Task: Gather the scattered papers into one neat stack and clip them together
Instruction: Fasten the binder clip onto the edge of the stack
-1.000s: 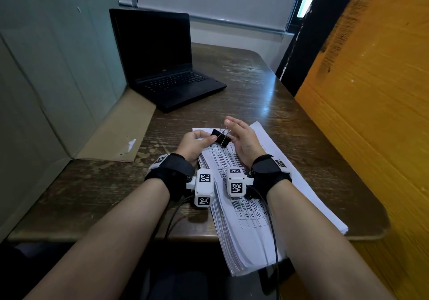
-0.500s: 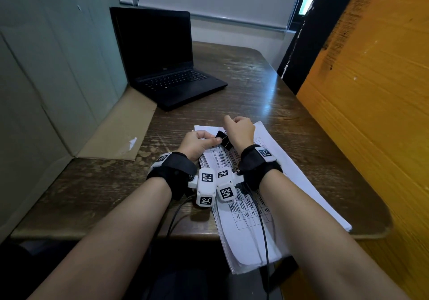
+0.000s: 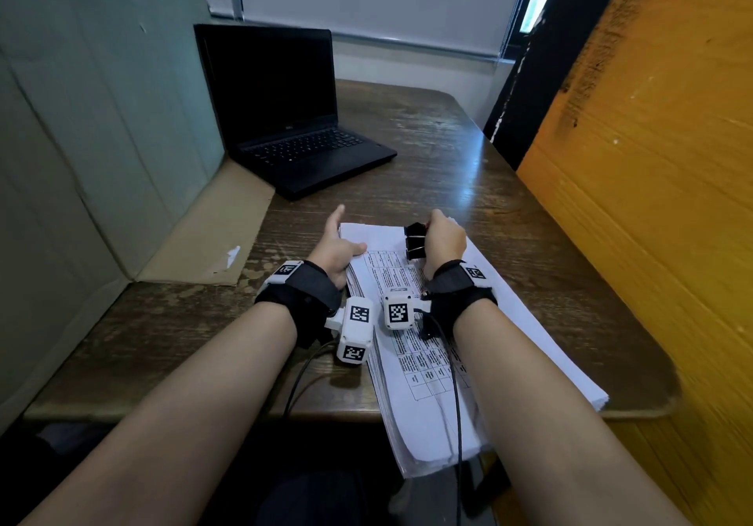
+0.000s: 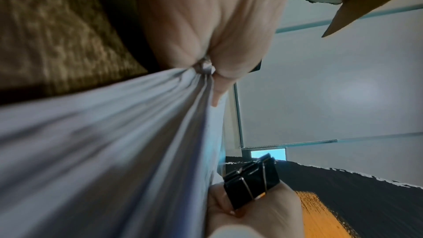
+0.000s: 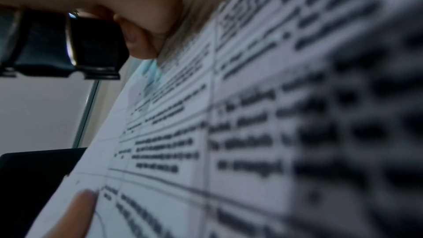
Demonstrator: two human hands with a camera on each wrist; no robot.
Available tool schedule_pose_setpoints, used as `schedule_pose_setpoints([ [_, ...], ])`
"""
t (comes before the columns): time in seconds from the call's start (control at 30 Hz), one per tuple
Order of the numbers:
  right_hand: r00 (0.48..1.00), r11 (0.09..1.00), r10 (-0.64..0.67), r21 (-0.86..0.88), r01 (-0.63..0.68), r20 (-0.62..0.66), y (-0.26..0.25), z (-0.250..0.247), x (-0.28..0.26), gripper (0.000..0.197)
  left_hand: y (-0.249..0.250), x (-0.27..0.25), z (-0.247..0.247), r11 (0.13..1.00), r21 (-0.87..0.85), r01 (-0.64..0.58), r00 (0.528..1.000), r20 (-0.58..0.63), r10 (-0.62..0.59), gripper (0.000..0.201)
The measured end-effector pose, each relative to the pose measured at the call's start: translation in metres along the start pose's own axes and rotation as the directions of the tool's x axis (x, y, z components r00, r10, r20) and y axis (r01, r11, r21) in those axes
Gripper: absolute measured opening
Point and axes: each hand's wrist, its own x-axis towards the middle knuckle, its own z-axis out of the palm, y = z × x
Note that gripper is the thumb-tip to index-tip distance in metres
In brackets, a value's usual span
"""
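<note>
Paper stack [image 3: 509,342] edge pinched by left hand [image 3: 336,250], thumb on top, index finger extended forward. Right hand [image 3: 446,240] fisted round black binder clip [image 3: 415,241], which juts left of the knuckles.

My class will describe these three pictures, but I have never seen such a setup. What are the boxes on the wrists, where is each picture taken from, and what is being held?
There is no machine: a person's bare hands work at a wooden table. The white boxes on the wrists are cameras. The wide picture comes from a camera on the head; the two close-ups look along each hand. The left hand grips the paper stack at its edge; the right hand holds a black binder clip over it. An open laptop stands behind.
</note>
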Motion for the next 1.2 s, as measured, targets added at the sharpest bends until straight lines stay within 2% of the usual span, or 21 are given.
schedule_pose_setpoints([
  [0.07, 0.999, 0.999, 0.033, 0.023, -0.032, -0.021, 0.007, 0.001, 0.014, 0.021, 0.004, -0.002, 0.002, 0.996, -0.073, 0.046, 0.998, -0.041, -0.049, 0.086],
  [0.1, 0.999, 0.998, 0.049, 0.033, -0.048, -0.021, 0.005, -0.001, 0.014, 0.022, 0.005, -0.004, 0.004, 0.995, -0.078, 0.066, 0.996, -0.053, -0.071, 0.081],
  [0.17, 1.0, 1.0, 0.01, -0.003, -0.01, -0.027, -0.011, -0.013, -0.001, 0.025, 0.007, -0.009, 0.007, 0.998, -0.023, 0.051, 0.997, -0.062, -0.052, 0.056],
  [0.23, 0.978, 0.982, -0.18, -0.071, 0.174, -0.104, -0.03, -0.025, -0.006, 0.032, 0.011, -0.013, 0.009, 0.999, 0.047, -0.028, 0.999, -0.042, 0.03, 0.037],
  [0.27, 0.937, 0.943, -0.327, -0.109, 0.315, -0.125, -0.04, -0.032, -0.007, 0.035, 0.015, -0.016, 0.011, 0.993, 0.078, -0.088, 0.996, -0.02, 0.09, 0.033],
  [0.3, 0.864, 0.869, -0.488, -0.164, 0.467, -0.125, -0.052, -0.039, -0.008, 0.036, 0.02, -0.02, 0.013, 0.981, 0.113, -0.159, 0.987, 0.011, 0.159, 0.029],
  [0.33, 0.755, 0.753, -0.648, -0.234, 0.614, -0.102, -0.062, -0.043, -0.009, 0.035, 0.026, -0.023, 0.016, 0.96, 0.155, -0.235, 0.972, 0.048, 0.23, 0.028],
  [0.37, 0.623, 0.609, -0.78, -0.305, 0.732, -0.061, -0.073, -0.047, -0.01, 0.033, 0.033, -0.028, 0.019, 0.929, 0.204, -0.309, 0.951, 0.091, 0.296, 0.029],
  [0.43, 0.362, 0.329, -0.932, -0.371, 0.869, 0.021, -0.096, -0.056, -0.013, 0.028, 0.045, -0.036, 0.025, 0.857, 0.272, -0.438, 0.898, 0.172, 0.404, 0.029],
  [0.47, 0.25, 0.213, -0.967, -0.392, 0.895, 0.045, -0.107, -0.06, -0.012, 0.026, 0.05, -0.04, 0.028, 0.827, 0.28, -0.487, 0.872, 0.202, 0.446, 0.027],
  [0.5, 0.163, 0.12, -0.984, -0.412, 0.903, 0.07, -0.118, -0.065, -0.013, 0.025, 0.054, -0.043, 0.031, 0.804, 0.282, -0.524, 0.851, 0.214, 0.479, 0.024],
  [0.53, 0.098, 0.05, -0.991, -0.432, 0.901, 0.091, -0.126, -0.069, -0.013, 0.024, 0.058, -0.045, 0.034, 0.784, 0.28, -0.554, 0.832, 0.217, 0.51, 0.025],
  [0.63, -0.025, -0.097, -0.988, -0.474, 0.875, 0.155, -0.141, -0.076, -0.015, 0.023, 0.067, -0.055, 0.043, 0.745, 0.253, -0.617, 0.786, 0.23, 0.574, 0.018],
  [0.73, -0.086, -0.153, -0.983, -0.473, 0.868, 0.16, -0.15, -0.081, -0.017, 0.024, 0.071, -0.063, 0.051, 0.711, 0.236, -0.662, 0.749, 0.231, 0.62, 0.009],
  [0.8, -0.117, -0.18, -0.98, -0.464, 0.867, 0.162, -0.158, -0.084, -0.02, 0.025, 0.073, -0.065, 0.054, 0.702, 0.214, -0.68, 0.733, 0.216, 0.645, 0.012],
  [0.87, -0.123, -0.187, -0.978, -0.436, 0.881, 0.17, -0.166, -0.086, -0.023, 0.026, 0.074, -0.067, 0.057, 0.686, 0.213, -0.696, 0.718, 0.212, 0.663, 0.012],
  [0.93, -0.103, -0.166, -0.978, -0.379, 0.91, 0.181, -0.172, -0.086, -0.027, 0.027, 0.077, -0.071, 0.06, 0.647, 0.234, -0.726, 0.688, 0.218, 0.692, 0.007],
  [1.1, -0.054, -0.114, -0.98, -0.319, 0.941, 0.19, -0.188, -0.091, -0.035, 0.027, 0.083, -0.081, 0.065, 0.483, 0.318, -0.816, 0.56, 0.226, 0.797, 0.021],
  [1.2, -0.111, -0.17, -0.973, -0.3, 0.939, 0.203, -0.197, -0.093, -0.044, 0.026, 0.088, -0.086, 0.069, 0.394, 0.326, -0.86, 0.478, 0.239, 0.845, 0.023],
])
